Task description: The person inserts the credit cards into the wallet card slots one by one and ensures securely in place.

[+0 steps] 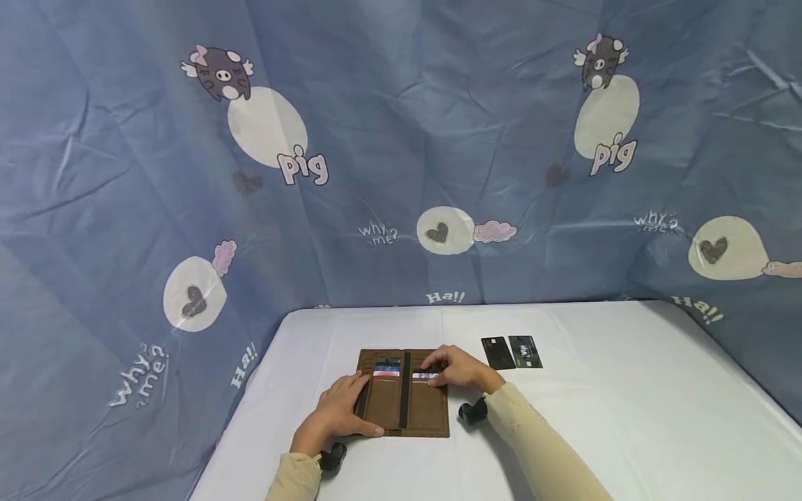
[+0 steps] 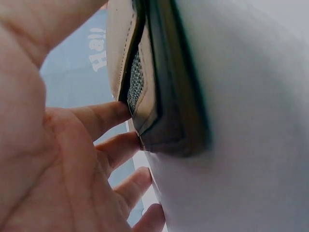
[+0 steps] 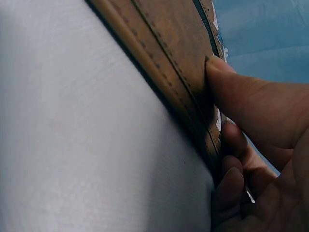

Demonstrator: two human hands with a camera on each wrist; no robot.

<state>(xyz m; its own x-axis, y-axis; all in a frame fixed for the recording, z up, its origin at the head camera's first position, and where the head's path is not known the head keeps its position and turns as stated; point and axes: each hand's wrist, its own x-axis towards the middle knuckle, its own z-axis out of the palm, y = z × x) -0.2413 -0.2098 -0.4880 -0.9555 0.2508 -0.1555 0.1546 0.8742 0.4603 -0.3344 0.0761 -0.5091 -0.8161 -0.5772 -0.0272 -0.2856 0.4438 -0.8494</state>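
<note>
A brown long wallet (image 1: 429,410) lies spread open on the white-covered table, a dark strip running down its middle. Several cards (image 1: 386,369) stick out of its left-side slots. A card (image 1: 424,376) with a pale strip shows at the right-side slots. My left hand (image 1: 341,407) rests along the wallet's left side with fingers spread, its thumb at the bottom edge; in the left wrist view two fingertips (image 2: 126,112) touch the wallet's edge. Over the right-side slots, my right hand (image 1: 460,367) curls its fingers at the card's top, thumb (image 3: 219,70) pressed on the leather.
Two black cards, one plain (image 1: 498,353) and one marked VIP (image 1: 525,352), lie side by side to the right of the wallet. A blue patterned cloth (image 1: 401,139) hangs behind the table (image 1: 595,417). Both wrists carry small black cameras.
</note>
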